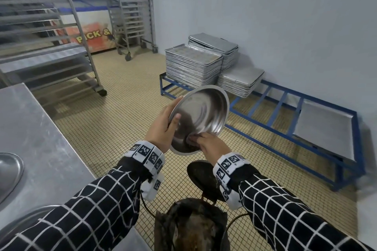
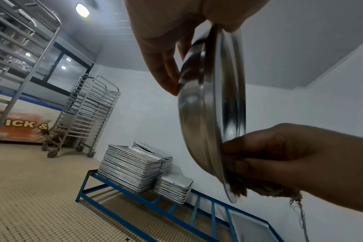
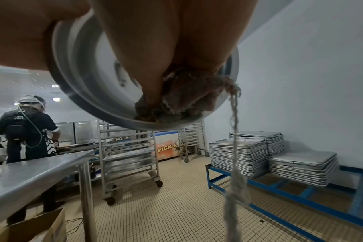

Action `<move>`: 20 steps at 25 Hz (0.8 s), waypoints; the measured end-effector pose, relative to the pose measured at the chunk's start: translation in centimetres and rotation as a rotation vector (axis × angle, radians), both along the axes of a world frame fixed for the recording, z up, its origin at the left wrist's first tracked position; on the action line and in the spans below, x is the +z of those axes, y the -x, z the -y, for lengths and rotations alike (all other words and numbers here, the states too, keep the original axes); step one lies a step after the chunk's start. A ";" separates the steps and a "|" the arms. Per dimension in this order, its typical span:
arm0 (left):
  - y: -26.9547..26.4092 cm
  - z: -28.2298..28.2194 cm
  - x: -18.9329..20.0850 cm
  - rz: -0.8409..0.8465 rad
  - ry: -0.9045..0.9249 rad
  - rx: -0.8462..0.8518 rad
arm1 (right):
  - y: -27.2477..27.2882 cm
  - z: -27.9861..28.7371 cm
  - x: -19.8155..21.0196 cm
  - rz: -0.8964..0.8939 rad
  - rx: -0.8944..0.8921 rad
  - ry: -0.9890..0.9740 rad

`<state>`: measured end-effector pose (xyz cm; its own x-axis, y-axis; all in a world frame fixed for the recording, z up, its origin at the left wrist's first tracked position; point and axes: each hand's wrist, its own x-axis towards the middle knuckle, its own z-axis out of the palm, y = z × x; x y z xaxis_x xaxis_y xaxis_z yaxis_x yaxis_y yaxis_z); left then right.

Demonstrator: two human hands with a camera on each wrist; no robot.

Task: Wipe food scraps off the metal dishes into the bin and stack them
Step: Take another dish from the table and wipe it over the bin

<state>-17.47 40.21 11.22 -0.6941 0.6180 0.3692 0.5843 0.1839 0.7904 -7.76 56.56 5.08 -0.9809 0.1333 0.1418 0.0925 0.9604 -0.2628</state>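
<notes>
The left hand [image 1: 161,128] grips the tilted metal dish [image 1: 201,117] by its rim above the bin [image 1: 191,228]. The right hand [image 1: 210,144] clutches a rag [image 3: 182,96], pressing it against the dish's lower inside.

Pale walls [image 1: 285,16], tiled floor [image 1: 126,112], steel racks [image 1: 130,6]
</notes>
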 end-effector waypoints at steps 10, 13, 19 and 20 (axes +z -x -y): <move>2.4 -0.1 -1.8 0.047 0.071 0.016 | -0.7 0.9 1.5 -0.234 -0.301 0.643; 2.5 0.2 -2.2 0.144 0.064 -0.046 | 1.0 0.4 2.7 -0.419 -0.411 0.658; 1.3 0.0 -1.8 0.294 0.024 -0.164 | 3.1 1.8 3.7 -0.542 -0.202 0.513; 1.2 -0.1 -1.7 0.300 0.010 -0.170 | 3.1 2.2 3.5 -0.527 -0.143 0.495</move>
